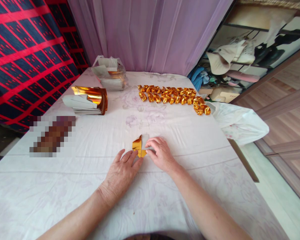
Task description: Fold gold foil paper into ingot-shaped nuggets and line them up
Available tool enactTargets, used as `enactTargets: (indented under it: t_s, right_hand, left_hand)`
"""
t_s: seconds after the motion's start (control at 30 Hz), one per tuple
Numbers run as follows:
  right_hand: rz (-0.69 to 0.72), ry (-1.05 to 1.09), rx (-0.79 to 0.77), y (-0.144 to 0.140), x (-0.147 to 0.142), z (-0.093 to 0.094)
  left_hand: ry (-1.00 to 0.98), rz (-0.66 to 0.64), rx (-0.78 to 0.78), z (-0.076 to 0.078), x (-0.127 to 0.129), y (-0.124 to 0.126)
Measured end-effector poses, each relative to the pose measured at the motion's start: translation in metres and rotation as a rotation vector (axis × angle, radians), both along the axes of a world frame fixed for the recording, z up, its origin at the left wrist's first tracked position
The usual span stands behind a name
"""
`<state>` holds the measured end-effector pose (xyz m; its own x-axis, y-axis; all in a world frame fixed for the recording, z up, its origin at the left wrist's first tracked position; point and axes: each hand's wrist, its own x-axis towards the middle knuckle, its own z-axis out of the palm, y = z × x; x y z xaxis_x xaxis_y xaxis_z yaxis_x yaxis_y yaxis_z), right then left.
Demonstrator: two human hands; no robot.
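A small sheet of gold foil paper (pixel 137 144), partly folded and with a grey-white face showing on its right, lies on the table in front of me. My left hand (pixel 122 170) rests palm down at its lower left, fingers spread, with the forefinger and thumb tips touching the lower edge. From the right, my right hand (pixel 161 151) reaches to the sheet's right edge with bent fingers and the thumb below them. Its fingertips are at the paper; how firmly they pinch it is hard to see.
Folded gold foil pieces (pixel 175 95) stand in rows at the back right. A stack of foil sheets (pixel 90 105) lies at the back left, before a clear bag of more sheets (pixel 111 76). A blurred-out item (pixel 52 136) is at left. A white plastic bag (pixel 242 123) hangs beside the right edge.
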<state>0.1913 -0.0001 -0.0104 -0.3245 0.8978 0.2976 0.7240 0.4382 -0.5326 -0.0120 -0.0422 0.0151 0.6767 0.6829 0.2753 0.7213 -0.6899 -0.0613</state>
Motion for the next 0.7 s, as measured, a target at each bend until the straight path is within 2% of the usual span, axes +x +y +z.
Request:
enactTargets:
  t_s: [0.23, 0.33, 0.47, 0.57, 0.7]
  right_hand:
    - [0.054, 0.092, 0.073, 0.004, 0.007, -0.004]
    - [-0.030, 0.100, 0.139, 0.004, 0.008, -0.007]
    - [-0.188, -0.002, 0.145, 0.007, 0.012, -0.009]
    - [-0.201, -0.041, 0.125, 0.008, 0.014, -0.009]
    - [-0.189, -0.047, 0.111, 0.007, 0.018, -0.007]
  left_hand:
    - [0.013, 0.002, 0.021, -0.001, -0.002, 0.001]
    - [0.039, -0.036, 0.028, 0.000, -0.005, 0.006]
    - [0.083, -0.142, 0.012, 0.004, -0.012, 0.023]
    - [0.078, -0.198, -0.001, 0.009, -0.016, 0.040]
    - [0.043, -0.126, 0.011, 0.015, -0.011, 0.052]
